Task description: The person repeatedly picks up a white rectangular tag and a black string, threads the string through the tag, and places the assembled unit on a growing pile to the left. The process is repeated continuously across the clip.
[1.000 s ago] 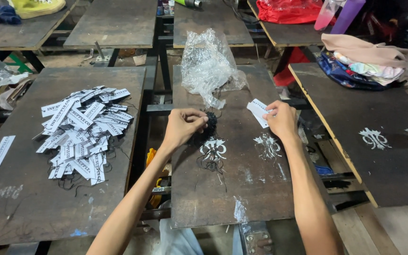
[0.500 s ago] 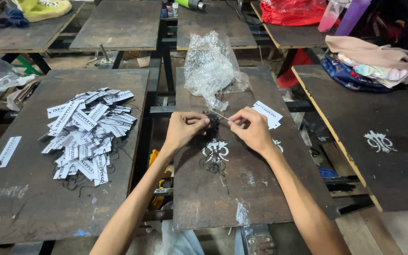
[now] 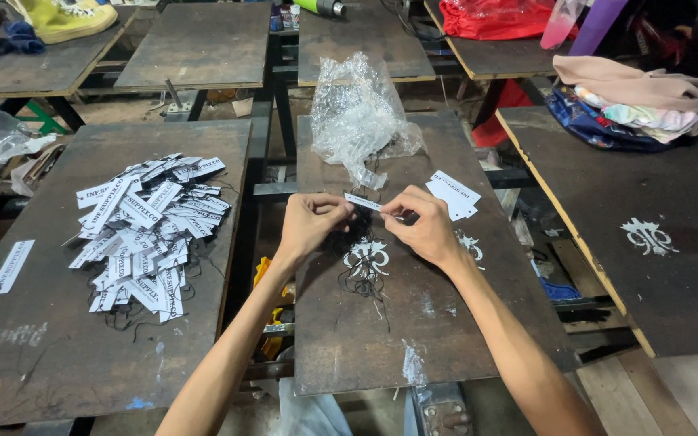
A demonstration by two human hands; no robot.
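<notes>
Dozens of strung white tags [image 3: 143,230] are already lying heaped on the board well off to the side of your left hand [image 3: 310,224]. You are pinching one white tag [image 3: 363,201] between both sets of fingertips, right hand [image 3: 422,228] gripping its far end, with a tangle of black strings [image 3: 363,270] sitting just under your fingers. Only a few blank tags [image 3: 454,194] are waiting just beyond your right fingers, so most of the work appears done.

black strings [image 3: 363,270] half under fingers [image 3: 338,216]
</notes>
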